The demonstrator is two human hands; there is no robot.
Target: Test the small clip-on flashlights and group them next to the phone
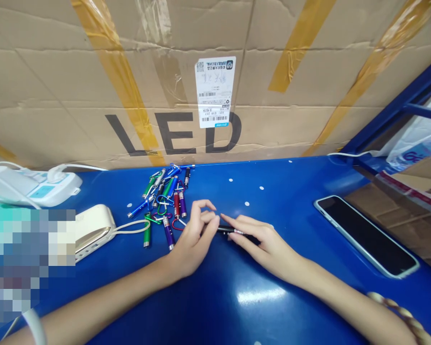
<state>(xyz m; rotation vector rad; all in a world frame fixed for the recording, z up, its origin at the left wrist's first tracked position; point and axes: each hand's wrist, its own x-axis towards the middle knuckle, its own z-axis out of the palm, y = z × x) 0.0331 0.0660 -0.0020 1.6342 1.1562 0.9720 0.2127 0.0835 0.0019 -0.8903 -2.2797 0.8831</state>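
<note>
A square of blur hides the bottom left corner (pixel 17 268), so I can't see what is there. The right hand (pixel 264 239) covers most of a small black flashlight (pixel 230 230). Only its tip and a thin silver ring show, and they sit in the middle of the picture, between the two hands. The right hand's fingers lie over the flashlight and hold it against the blue table (pixel 230 306). The left hand (pixel 194 239) is curled and loose, with its fingertips just beside the flashlight's tip. I can't tell if they touch it.

Using the middle of the picture as the middle of a clock, a heap of little flashlights (pixel 165 201) lies at 10 o'clock. They are green, purple, red, blue and black, with bright clip rings tangled together (like a messy bunch of keys). A big cardboard box (pixel 215 48) with yellow tape and the word LED stands at 12 o'clock, and its white label (pixel 214 91) is too small to read. A black phone (pixel 366 235) lies at 3 o'clock. A cream power bank (pixel 93 232) sits at 9 o'clock with a cord, and a white device (pixel 28 184) sits past it, cut off by the edge.
</note>
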